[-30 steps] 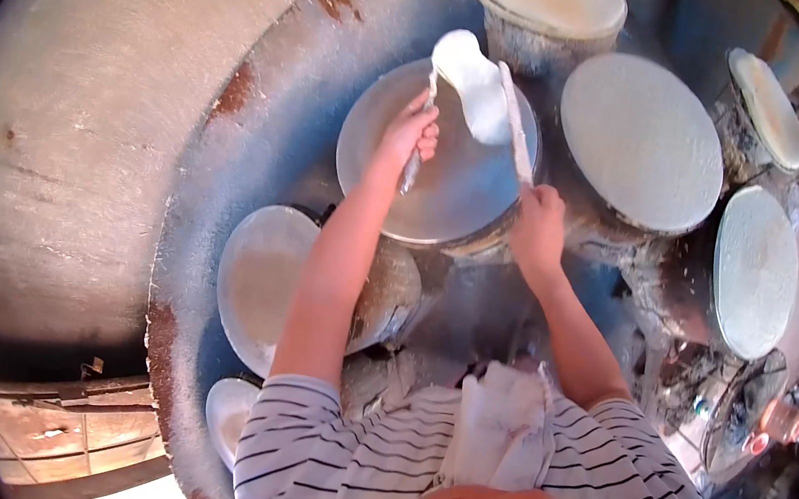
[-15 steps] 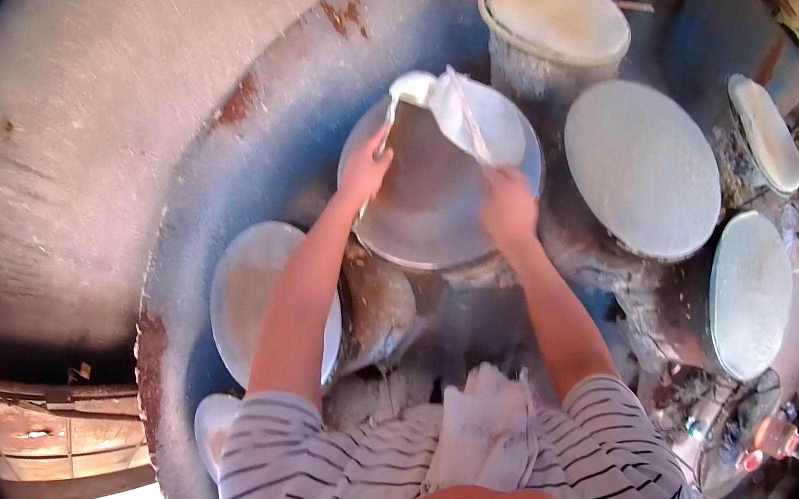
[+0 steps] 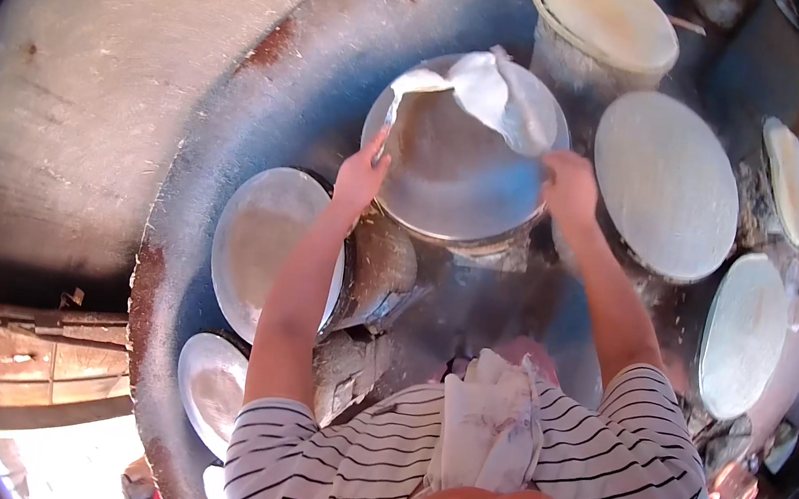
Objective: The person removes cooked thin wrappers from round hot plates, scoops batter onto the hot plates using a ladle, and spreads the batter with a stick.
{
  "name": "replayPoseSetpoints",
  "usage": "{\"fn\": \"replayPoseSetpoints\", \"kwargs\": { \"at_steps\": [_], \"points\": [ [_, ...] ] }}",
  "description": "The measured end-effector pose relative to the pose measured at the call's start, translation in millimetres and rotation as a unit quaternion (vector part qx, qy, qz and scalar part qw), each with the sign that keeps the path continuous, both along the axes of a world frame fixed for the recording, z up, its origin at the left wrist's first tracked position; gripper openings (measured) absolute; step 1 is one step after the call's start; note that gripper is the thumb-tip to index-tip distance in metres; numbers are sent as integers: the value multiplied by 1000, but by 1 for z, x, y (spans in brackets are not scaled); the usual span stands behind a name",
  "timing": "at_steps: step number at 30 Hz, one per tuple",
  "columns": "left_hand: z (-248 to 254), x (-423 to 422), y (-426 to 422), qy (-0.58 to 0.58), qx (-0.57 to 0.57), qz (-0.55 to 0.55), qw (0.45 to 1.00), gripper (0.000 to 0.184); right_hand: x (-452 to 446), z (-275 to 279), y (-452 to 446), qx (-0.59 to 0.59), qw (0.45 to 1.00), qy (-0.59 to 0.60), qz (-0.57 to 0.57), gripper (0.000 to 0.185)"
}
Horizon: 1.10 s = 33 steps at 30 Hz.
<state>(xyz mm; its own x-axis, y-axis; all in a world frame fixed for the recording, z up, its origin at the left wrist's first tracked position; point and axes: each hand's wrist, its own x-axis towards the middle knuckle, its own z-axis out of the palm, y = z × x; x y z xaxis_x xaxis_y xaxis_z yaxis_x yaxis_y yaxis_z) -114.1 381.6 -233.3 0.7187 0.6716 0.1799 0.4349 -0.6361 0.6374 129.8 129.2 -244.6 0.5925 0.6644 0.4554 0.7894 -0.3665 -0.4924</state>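
"Gripping what, that left hand [image 3: 362, 177]?"
"A thin utensil [image 3: 385, 137], at the left end of a white sheet [image 3: 481, 87] over the round plate's [image 3: 457, 197] far side. Right hand [image 3: 570, 184], by the right rim: can't tell if it's pinching anything."
"Around?"
"Pale disc [image 3: 665, 184] right, drum [image 3: 586, 60] far; left forearm [image 3: 299, 287] blocks part of the left pan [image 3: 258, 251]."

a white short-sleeved shirt [image 3: 618, 470] is worn, patterned with thin black stripes; over its front a crumpled, faintly blotched whitish cloth [image 3: 489, 431] is draped.
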Motion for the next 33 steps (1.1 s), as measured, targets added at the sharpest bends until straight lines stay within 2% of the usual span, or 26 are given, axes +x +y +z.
{"fn": "replayPoseSetpoints", "kwargs": {
  "at_steps": [1, 4, 6, 8, 10, 12, 13, 14, 16, 17, 21, 24, 25, 27, 28, 30, 31, 32, 33],
  "points": [
    [20, 2, -11, 76, -86, 62, 991, 48, -3, -5, 12, -19, 999, 21, 27, 29],
    [50, -10, -40, 50, -215, 132, 966, 48, -6, -1, 51, -45, 992, 83, 86, 30],
    [55, -27, -56, -8, -319, 140, 937, 51, -12, 6, 56, -69, 983, 111, 130, 31],
    [60, -34, -58, -88, -423, 138, 891, 54, -11, 13, 54, -77, 982, 58, 162, 31],
    [66, -39, -58, -159, -538, 125, 818, 52, -3, 34, 33, -80, 979, 8, 186, 32],
    [62, -48, -63, -245, -628, 130, 727, 48, 27, 34, 13, -92, 987, -49, 120, 35],
    [63, -49, -64, -279, -673, 113, 676, 38, 50, 25, 11, -94, 989, -55, 101, 34],
    [65, -49, -74, -322, -720, 112, 604, 36, 68, 18, 16, -92, 991, -61, 81, 33],
    [75, -35, -82, -406, -787, 89, 457, 32, 73, 17, 37, -79, 986, -20, 143, 27],
    [82, -29, -92, -425, -795, 77, 427, 32, 67, 15, 50, -77, 980, -8, 182, 26],
    [103, -18, -148, -519, -772, -47, 363, 35, 68, -14, 102, -112, 936, 55, 330, 21],
    [131, 1, -182, -536, -689, 121, 473, 37, 64, 16, 82, -79, 902, 79, 416, 17],
    [134, 8, -191, -491, -629, 181, 575, 38, 66, 8, 81, -31, 900, 57, 431, 19],
    [139, 21, -211, -358, -481, 289, 746, 43, 90, 29, 78, -37, 871, 79, 483, 21],
    [138, 28, -220, -288, -440, 315, 790, 45, 102, 35, 78, -37, 858, 92, 504, 22],
    [133, 47, -229, -157, -342, 346, 859, 52, 145, 30, 88, 17, 929, 12, 370, 24],
    [124, 53, -228, -150, -351, 343, 858, 53, 163, 12, 109, -44, 933, 6, 357, 21],
    [109, 56, -227, -143, -362, 344, 855, 54, 165, -5, 125, -39, 924, -5, 379, 19],
    [98, 61, -230, -135, -376, 355, 845, 55, 137, 6, 120, -38, 904, 40, 425, 18]
  ]
}}
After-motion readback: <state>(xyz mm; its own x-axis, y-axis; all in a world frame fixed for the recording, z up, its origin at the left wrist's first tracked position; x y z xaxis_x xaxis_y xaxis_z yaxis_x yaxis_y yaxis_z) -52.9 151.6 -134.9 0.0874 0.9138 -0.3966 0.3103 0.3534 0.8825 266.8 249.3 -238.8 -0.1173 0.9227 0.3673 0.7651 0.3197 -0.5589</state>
